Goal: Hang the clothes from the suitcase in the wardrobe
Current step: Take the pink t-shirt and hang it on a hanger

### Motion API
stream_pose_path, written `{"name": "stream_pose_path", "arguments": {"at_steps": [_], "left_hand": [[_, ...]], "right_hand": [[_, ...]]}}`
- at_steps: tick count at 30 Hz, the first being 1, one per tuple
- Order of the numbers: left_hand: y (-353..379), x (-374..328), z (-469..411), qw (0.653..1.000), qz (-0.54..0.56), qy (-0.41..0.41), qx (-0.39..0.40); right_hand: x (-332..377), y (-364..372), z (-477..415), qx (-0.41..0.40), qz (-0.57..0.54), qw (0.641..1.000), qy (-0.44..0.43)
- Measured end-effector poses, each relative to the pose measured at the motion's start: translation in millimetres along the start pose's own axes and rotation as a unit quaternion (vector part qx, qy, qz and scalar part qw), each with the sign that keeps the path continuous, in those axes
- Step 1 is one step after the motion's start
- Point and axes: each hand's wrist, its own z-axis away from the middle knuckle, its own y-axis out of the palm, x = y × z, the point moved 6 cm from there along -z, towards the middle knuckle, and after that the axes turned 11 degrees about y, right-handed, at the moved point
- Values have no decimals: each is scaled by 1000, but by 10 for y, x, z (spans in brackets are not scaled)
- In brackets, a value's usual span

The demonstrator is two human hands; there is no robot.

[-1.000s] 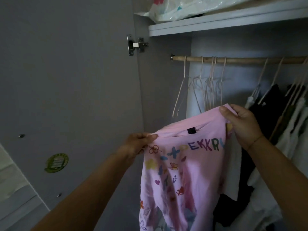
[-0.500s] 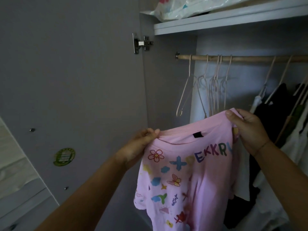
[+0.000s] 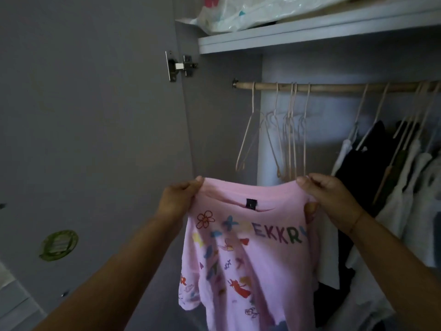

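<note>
Pink T-shirt (image 3: 250, 259), soft creased fabric, printed with a red flower, coloured shapes and the letters EKKRY; small dark label inside the round neck. It hangs between my hands: my left hand (image 3: 177, 199) pinches one shoulder and my right hand (image 3: 331, 199) grips the other. Above my right hand: round wooden rail (image 3: 334, 87), thin pale empty hangers (image 3: 288, 139), dark and white hung garments (image 3: 372, 175).

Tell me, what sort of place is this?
Probably a bedroom at home, at an open wardrobe: a wooden rail carries empty hangers and hung clothes, with a shelf above. The left hand and the right hand hold a pink T-shirt up before it.
</note>
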Motion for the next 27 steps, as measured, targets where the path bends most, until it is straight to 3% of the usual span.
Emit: {"name": "stream_pose_path", "arguments": {"at_steps": [3,8,12,15,17,22,27], "left_hand": [[230,-215,-34,996,68,34,48],[559,-539,-2,981,121,75,133],[599,-614,-76,982,82,95,144],[599,-629,-164,980,58,100,163],[591,-621,-230,979,60,94,171],[557,-549,-320,981,61,73,171],[552,-436,-306,980,92,58,167]], "right_hand": [[207,-62,-204,-31,-9,999,2],[416,-418,-1136,-202,-12,979,27],[274,-445,-1692,-209,82,967,118],[140,-451,-1886,-188,44,966,170],[116,-462,-1986,-170,-4,971,170],[137,-563,-2147,-213,26,966,144],[191,-561,-1929,-232,-141,960,63]]}}
